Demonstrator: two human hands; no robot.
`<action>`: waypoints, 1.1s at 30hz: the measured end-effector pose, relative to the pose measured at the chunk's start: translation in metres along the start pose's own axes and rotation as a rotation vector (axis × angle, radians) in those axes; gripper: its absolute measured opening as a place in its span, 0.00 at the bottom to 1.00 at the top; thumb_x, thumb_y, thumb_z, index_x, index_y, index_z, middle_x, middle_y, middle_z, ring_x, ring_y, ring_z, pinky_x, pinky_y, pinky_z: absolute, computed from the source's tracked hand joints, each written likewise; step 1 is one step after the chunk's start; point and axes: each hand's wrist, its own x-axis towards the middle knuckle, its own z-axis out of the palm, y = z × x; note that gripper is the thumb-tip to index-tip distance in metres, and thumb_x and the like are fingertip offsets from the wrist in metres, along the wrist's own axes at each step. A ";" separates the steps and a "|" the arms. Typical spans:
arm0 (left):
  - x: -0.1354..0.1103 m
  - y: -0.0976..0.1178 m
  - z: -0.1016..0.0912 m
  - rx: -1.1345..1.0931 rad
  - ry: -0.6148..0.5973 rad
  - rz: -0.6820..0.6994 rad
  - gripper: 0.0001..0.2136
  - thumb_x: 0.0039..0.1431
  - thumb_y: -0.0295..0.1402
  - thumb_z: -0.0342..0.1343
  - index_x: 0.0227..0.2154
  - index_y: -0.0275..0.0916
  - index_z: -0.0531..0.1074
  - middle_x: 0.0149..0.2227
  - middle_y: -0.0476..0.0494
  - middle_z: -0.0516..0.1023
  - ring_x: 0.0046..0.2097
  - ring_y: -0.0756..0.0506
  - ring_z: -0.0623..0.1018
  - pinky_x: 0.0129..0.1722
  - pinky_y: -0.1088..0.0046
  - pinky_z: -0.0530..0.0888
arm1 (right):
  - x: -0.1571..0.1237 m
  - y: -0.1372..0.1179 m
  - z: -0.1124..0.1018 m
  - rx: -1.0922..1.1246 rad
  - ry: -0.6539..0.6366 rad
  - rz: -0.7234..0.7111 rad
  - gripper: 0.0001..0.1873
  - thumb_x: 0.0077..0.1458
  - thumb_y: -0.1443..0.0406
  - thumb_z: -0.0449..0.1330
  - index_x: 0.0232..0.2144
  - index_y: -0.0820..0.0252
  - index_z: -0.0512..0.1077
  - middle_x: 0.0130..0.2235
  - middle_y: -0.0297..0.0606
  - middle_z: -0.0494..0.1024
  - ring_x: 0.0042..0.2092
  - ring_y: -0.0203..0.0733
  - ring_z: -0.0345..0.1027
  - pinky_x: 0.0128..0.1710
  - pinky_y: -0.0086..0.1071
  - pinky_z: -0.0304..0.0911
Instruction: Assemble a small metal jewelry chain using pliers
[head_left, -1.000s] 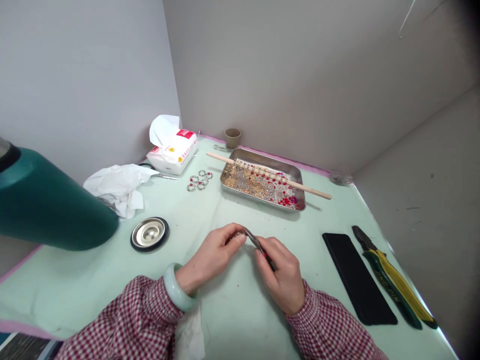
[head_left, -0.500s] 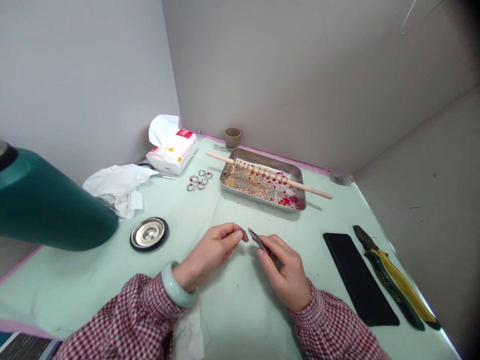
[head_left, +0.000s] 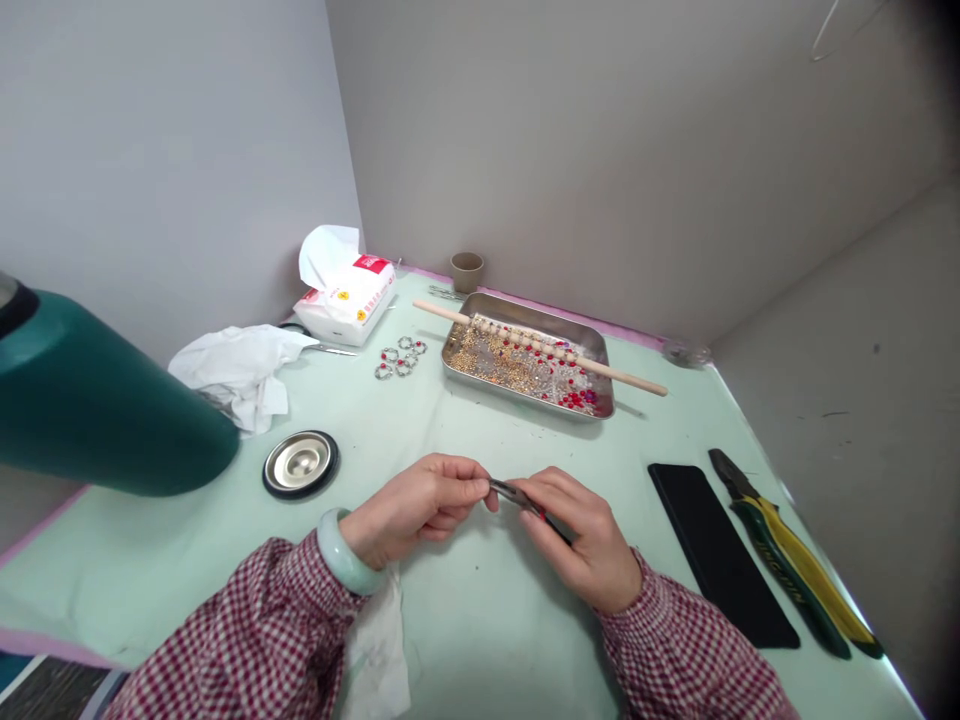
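Observation:
Small pliers (head_left: pixel 517 494) are gripped in my right hand (head_left: pixel 589 535), with their jaws pointing left and meeting my left fingertips. My left hand (head_left: pixel 427 500) pinches something tiny between thumb and forefinger; it is too small to make out and mostly hidden by the fingers. Both hands hang over the middle of the pale green tabletop (head_left: pixel 480 620). Beyond them lies a metal tray (head_left: pixel 525 405) of gold, clear and red beads. A wooden rod (head_left: pixel 634 381) wound with beads rests across the tray. Several beaded rings (head_left: pixel 403 367) lie left of it.
A green bottle (head_left: pixel 112 400) leans in at left, near a round metal lid (head_left: pixel 301 464), crumpled tissue (head_left: pixel 232 365) and a tissue pack (head_left: pixel 349 300). At right lie a black flat case (head_left: pixel 720 555) and yellow-green pliers (head_left: pixel 795 560). A small cup (head_left: pixel 466 273) stands behind the tray.
The plier tips have come to my left fingertips, where a gap was before. My right hand has turned so the pliers lie flatter, and my left hand has shifted slightly.

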 end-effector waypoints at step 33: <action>0.005 -0.007 -0.007 -0.236 -0.188 -0.094 0.06 0.58 0.32 0.52 0.31 0.34 0.68 0.16 0.60 0.45 0.17 0.58 0.43 0.14 0.82 0.44 | -0.006 0.010 0.000 -0.219 0.121 -0.160 0.19 0.53 0.75 0.56 0.48 0.63 0.69 0.34 0.42 0.73 0.35 0.42 0.63 0.33 0.37 0.62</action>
